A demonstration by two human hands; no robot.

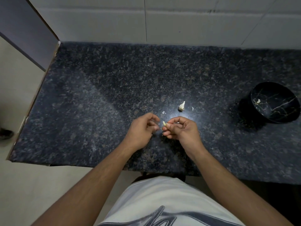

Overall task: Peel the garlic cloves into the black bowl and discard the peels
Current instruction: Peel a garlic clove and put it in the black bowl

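Right hand [180,130] pinching a small pale garlic clove [164,123] between thumb and forefinger, tip turned toward the other hand, likely to offer the skin for picking. Left hand [143,128] just beside at nine o'clock, fingers curled, thumb and fingertips nipped as if on a skin flake; too small to confirm. At twelve o'clock, on the dark speckled granite counter [97,95], an unpeeled white clove [182,106], papery peel scraps [163,112] nearby awaiting discard. Well apart at two o'clock, the glossy black gold-veined bowl [275,103], tilted, holding one peeled clove [258,100].
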